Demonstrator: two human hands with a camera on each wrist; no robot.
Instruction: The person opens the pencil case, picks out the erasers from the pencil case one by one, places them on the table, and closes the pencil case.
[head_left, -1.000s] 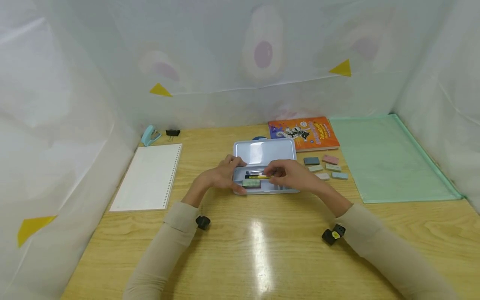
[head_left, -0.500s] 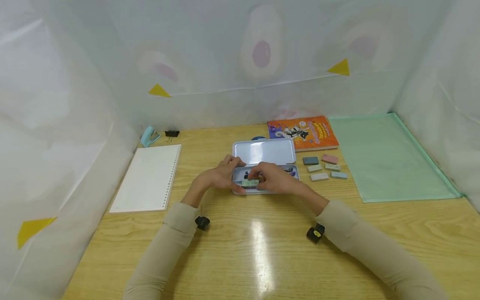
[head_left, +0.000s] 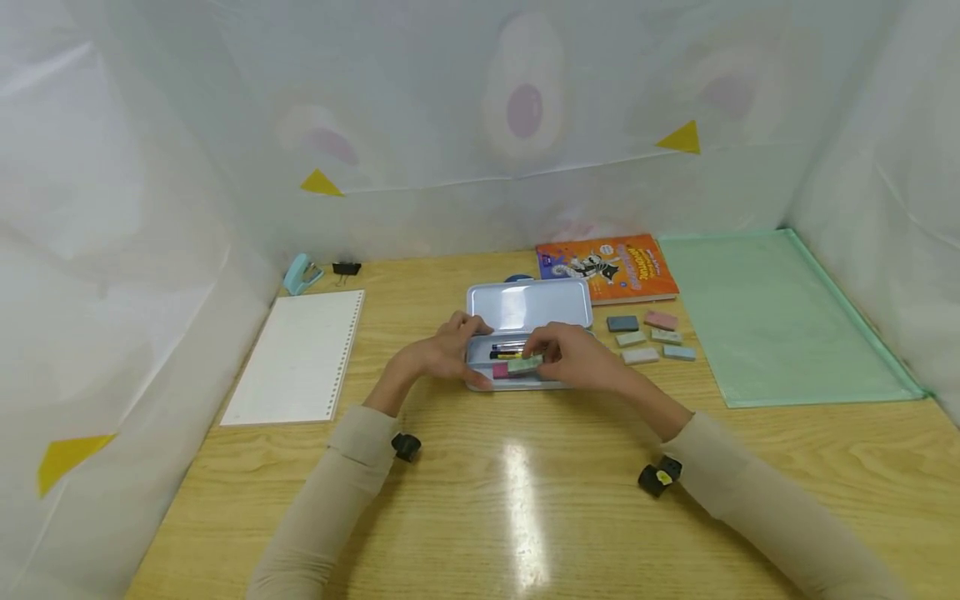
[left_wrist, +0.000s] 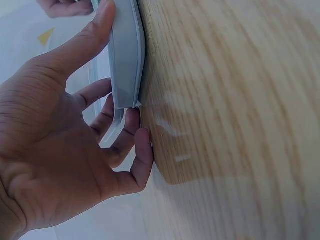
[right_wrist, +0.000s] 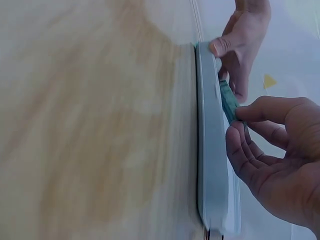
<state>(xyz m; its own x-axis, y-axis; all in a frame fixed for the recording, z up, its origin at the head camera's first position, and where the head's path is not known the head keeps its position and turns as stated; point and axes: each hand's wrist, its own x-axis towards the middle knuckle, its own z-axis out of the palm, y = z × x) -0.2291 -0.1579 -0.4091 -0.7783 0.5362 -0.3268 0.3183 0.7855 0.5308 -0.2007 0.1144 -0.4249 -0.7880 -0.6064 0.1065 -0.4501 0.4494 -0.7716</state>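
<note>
A light blue metal pencil case (head_left: 480,296) lies with its lid up at the middle of the table. My left hand (head_left: 450,348) holds its left end, thumb on the front wall and fingers round the back, as the left wrist view shows. Between thumb and fingertips, my right hand (head_left: 583,358) pinches a green eraser (head_left: 522,365), tilted just above the case. Left of that, a pink eraser (head_left: 500,372) sits in the front of the case. Behind the erasers lie several pens (head_left: 504,355), partly hidden by the right hand.
Several loose erasers (head_left: 639,356) lie right of the case. Behind them is an orange book (head_left: 637,267), with a green translucent mat (head_left: 795,325) farther right. At left are a white sheet pad (head_left: 296,358), a blue stapler (head_left: 302,273) and a black binder clip (head_left: 347,269).
My right hand moved left from over the pens to the green eraser, then raised it and shifted it right, uncovering the pink eraser. The left hand stayed on the case.
</note>
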